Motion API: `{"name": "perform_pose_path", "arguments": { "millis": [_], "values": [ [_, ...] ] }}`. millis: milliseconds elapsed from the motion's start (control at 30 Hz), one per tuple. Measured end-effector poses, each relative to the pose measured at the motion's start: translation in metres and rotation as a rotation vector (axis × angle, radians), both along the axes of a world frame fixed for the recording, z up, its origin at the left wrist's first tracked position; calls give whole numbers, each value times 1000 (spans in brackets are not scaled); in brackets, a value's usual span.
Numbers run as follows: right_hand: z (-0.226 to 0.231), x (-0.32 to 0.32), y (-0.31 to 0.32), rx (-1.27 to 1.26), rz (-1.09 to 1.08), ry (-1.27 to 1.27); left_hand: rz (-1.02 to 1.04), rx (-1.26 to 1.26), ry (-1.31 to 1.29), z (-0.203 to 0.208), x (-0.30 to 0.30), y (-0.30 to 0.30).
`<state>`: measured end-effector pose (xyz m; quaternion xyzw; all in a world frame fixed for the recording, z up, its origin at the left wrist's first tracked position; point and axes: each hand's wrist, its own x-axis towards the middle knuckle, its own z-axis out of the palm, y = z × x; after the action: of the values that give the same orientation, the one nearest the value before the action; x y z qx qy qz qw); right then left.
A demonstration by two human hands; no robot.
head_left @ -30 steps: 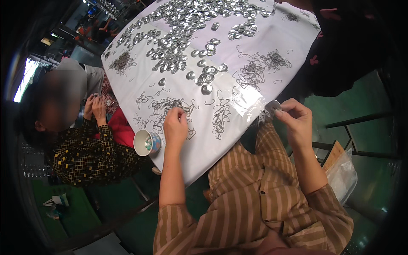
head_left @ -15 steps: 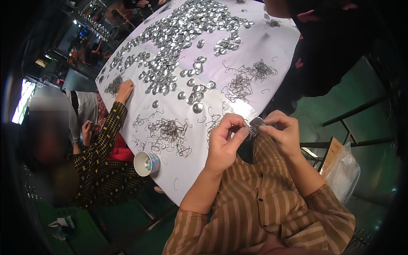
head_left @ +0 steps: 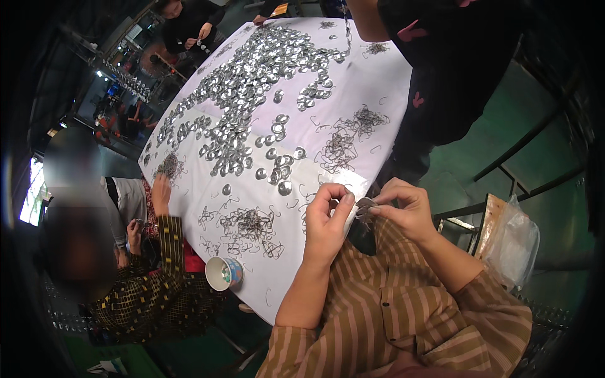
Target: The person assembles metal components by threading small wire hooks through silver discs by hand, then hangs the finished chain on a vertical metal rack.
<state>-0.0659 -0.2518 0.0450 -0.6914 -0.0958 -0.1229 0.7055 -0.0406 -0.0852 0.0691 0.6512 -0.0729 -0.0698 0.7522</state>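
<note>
In the head view, a shiny silver metal disc (head_left: 365, 203) is pinched by the right hand (head_left: 408, 211) near the white table's (head_left: 293, 277) edge, partly hidden by fingers. The left hand's (head_left: 325, 223) thumb and finger are pressed together beside it, but what is held there cannot be told. Any writing on the round white-and-blue cup (head_left: 236, 272) is too small to be read.

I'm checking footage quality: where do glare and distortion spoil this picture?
In the head view, white glare washes out a patch of table just beyond the left hand; silver discs show many small highlights; also in the head view, the table's edges bow, the rim goes black, and a bright opening at far left looks blown out.
</note>
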Motion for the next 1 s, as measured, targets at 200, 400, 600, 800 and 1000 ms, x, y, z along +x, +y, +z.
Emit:
{"name": "perform_pose_path", "arguments": {
  "millis": [200,400,600,800,1000],
  "values": [
    [5,-6,5,-90,-103,-131,-19,290,-566,17,-5,-14],
    [14,-2,9,-140,-255,-323,-14,364,-743,34,-9,-25],
    [36,-5,-9,-74,-412,-351,83,331,-914,35,-2,-39],
    [104,-9,-48,40,-608,-512,132,532,-741,-43,25,-19],
    [177,-35,-100,58,-801,-805,45,741,-825,-138,30,-7]
  ]
}}
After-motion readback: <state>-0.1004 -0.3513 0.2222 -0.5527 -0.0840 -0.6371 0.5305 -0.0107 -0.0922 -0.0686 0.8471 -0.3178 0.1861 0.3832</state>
